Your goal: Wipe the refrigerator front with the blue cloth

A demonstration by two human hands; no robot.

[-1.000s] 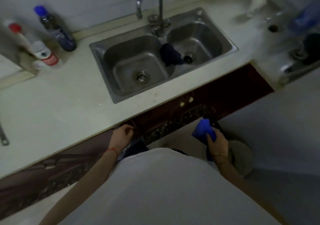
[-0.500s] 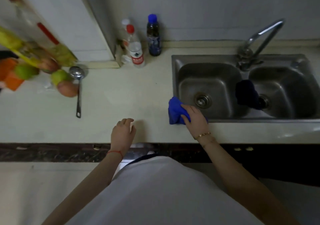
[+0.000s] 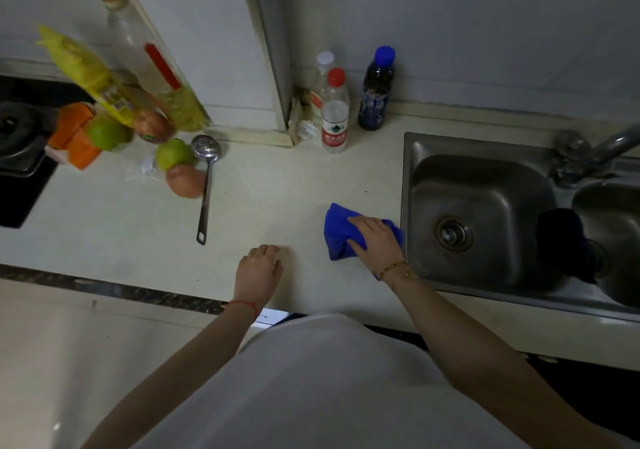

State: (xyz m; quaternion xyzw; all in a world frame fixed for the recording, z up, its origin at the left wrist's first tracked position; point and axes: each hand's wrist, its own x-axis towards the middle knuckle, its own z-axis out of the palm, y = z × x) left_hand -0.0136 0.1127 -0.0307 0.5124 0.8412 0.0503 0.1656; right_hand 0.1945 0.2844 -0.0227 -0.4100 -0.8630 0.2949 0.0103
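Observation:
The blue cloth (image 3: 337, 232) lies bunched on the pale countertop (image 3: 270, 203), just left of the sink. My right hand (image 3: 375, 241) presses down on it, fingers over its top. My left hand (image 3: 258, 270) rests on the counter near the front edge, fingers loosely curled, holding nothing. No refrigerator front can be told apart in this view; a white panel (image 3: 207, 40) stands at the back of the counter.
A double steel sink (image 3: 485, 213) with a dark cloth (image 3: 561, 237) over its divider is at the right. Three bottles (image 3: 334, 116) stand at the wall. A skimmer ladle (image 3: 206, 185), fruit (image 3: 183, 180), an oil bottle (image 3: 156, 68) and packets crowd the left, beside a stove (image 3: 17, 144).
My right hand brought the blue cloth up from below the counter edge onto the countertop beside the sink. My left hand moved from the counter edge onto the top. The view swung left.

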